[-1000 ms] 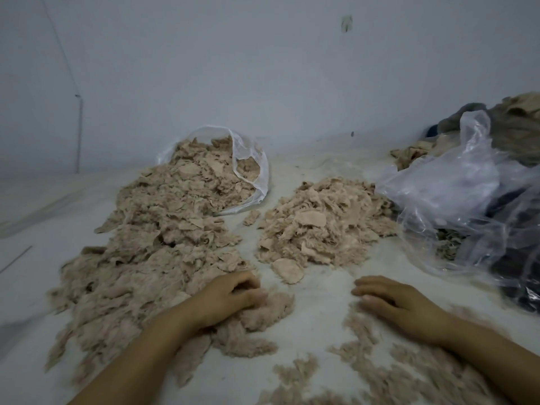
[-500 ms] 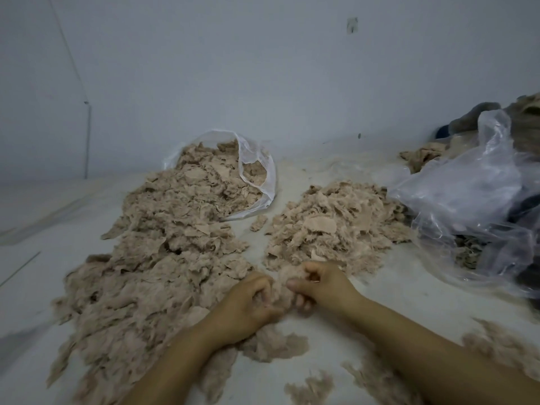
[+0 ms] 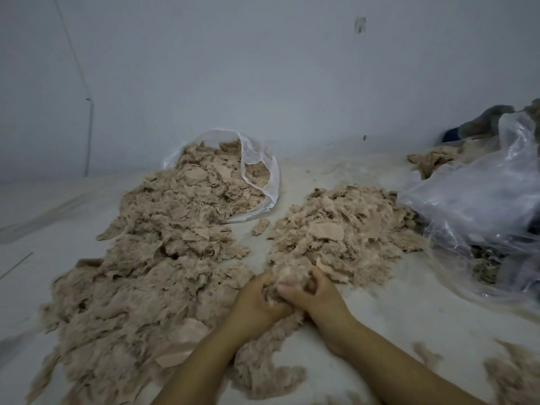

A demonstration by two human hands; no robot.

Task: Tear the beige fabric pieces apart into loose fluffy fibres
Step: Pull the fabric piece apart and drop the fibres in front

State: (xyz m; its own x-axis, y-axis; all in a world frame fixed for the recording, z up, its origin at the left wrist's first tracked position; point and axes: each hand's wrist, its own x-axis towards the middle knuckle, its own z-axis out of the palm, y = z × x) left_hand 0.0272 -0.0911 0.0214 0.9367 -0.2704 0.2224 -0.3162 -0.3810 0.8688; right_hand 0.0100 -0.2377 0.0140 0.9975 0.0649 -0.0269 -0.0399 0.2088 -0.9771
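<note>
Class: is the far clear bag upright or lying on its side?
On its side: the bag has its mouth facing sideways, fabric pieces spilling out.

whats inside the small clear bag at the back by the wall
The small clear bag lies on its side, mouth open, holding beige fabric pieces that spill out into the big left pile. Its bottom is covered by those pieces, so anything else inside cannot be seen.

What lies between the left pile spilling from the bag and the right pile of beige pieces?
In the head view, one small stray beige scrap on bare pale surface separates left pile and right pile.
</note>
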